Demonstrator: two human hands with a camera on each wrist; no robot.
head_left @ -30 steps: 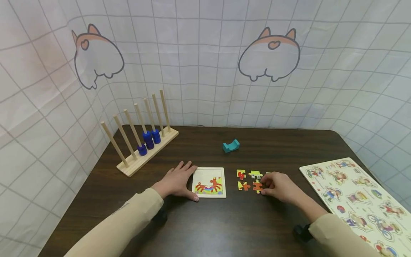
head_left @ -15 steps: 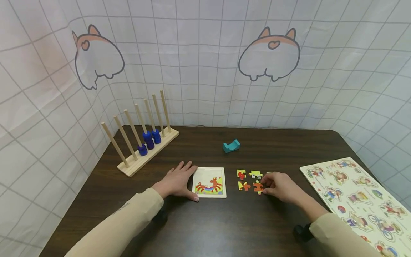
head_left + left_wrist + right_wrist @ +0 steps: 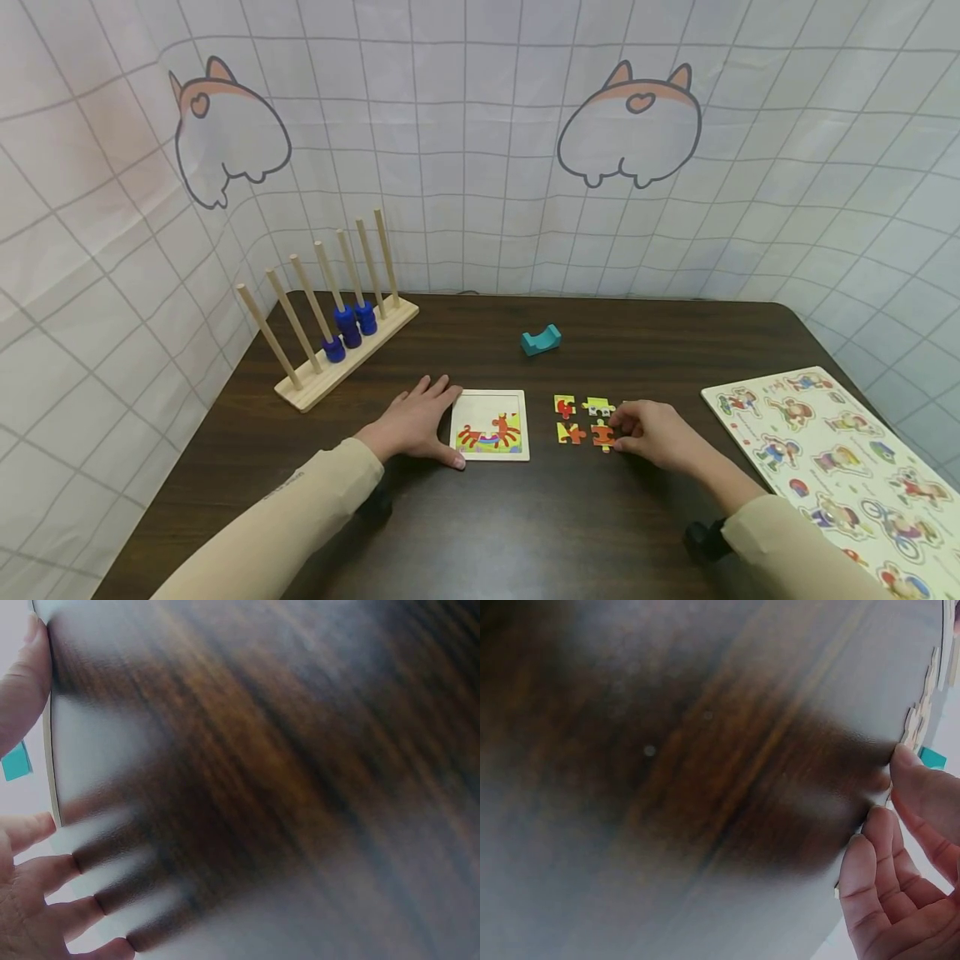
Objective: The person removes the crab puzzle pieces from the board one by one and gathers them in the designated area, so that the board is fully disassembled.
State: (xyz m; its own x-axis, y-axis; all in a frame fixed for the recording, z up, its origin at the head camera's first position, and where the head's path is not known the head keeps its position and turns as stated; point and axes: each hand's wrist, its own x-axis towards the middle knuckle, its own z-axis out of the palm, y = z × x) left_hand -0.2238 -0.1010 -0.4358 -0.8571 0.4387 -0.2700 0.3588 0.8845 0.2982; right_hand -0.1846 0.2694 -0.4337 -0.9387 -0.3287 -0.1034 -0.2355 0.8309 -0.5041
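My left hand (image 3: pixel 420 421) lies flat with spread fingers, thumb and fingertips touching the left side of a small square wooden puzzle tray (image 3: pixel 477 403). Inside the tray, puzzle pieces forming part of a red animal (image 3: pixel 501 428) fill the lower area. Right of it lie loose jigsaw pieces: a yellow-red one (image 3: pixel 564 406), a yellow one (image 3: pixel 598 407), and a yellow-orange one (image 3: pixel 572 433). My right hand (image 3: pixel 656 433), fingers curled, pinches at the right edge of an orange jigsaw piece (image 3: pixel 602 435). The hand hides whatever lies under it; a yellow sliver shows behind it.
A teal curved block (image 3: pixel 541 341) lies farther back. At left stands a wooden peg rack (image 3: pixel 345 358) with blue beads on some pegs. A large picture board (image 3: pixel 813 433) covers the right side of the dark table (image 3: pixel 525 533). White grid-patterned cloth (image 3: pixel 465 167) surrounds the table.
The right thumb and the orange piece have shifted very slightly. The left hand and the tray keep their places.
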